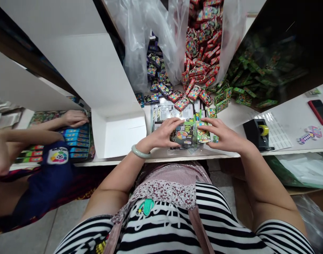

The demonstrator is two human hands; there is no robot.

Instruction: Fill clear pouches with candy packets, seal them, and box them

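By the front edge of the table, the left hand grips a black pack, the right hand a green pack, while loose red packs behind seem yet unhandled.

this looks like a small packing workshop, because heaps of little red boxes, purple boxes and green boxes lie at the back of a long white table, many of them in big clear bags. a tape holder and a big white box sit there too. one worker wears an apron, and another person sits close by, next to rows of blue packs.
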